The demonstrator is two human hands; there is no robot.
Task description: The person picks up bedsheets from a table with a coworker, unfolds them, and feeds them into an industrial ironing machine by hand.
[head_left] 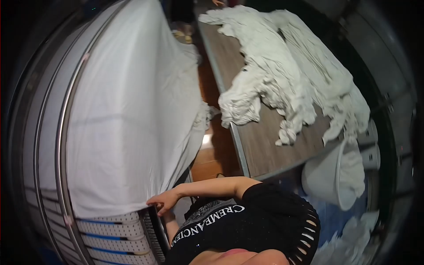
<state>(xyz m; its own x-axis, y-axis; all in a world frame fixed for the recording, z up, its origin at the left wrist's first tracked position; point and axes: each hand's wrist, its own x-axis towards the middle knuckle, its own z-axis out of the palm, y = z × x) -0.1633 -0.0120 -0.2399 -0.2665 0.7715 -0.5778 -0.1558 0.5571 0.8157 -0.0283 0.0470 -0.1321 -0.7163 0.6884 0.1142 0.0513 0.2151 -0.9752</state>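
A large white sheet (119, 119) is spread over a long machine bed on the left, its near edge lying above perforated white bands. My right hand (164, 201) reaches across my body to the sheet's near right corner, with the fingertips pinched on its edge. Below it, my left hand (168, 215) is mostly hidden behind the right hand; only the wrist and forearm show clearly, and its fingers cannot be made out. The sheet hangs in folds down the machine's right side.
Crumpled white linen (274, 70) lies on a wood-topped table (274, 150) at right. A white bucket (322, 176) with cloth in it stands at the table's near end, above more pale material (349, 238). Metal rails (62, 145) run along the left. Part of another person (182, 11) shows at the top.
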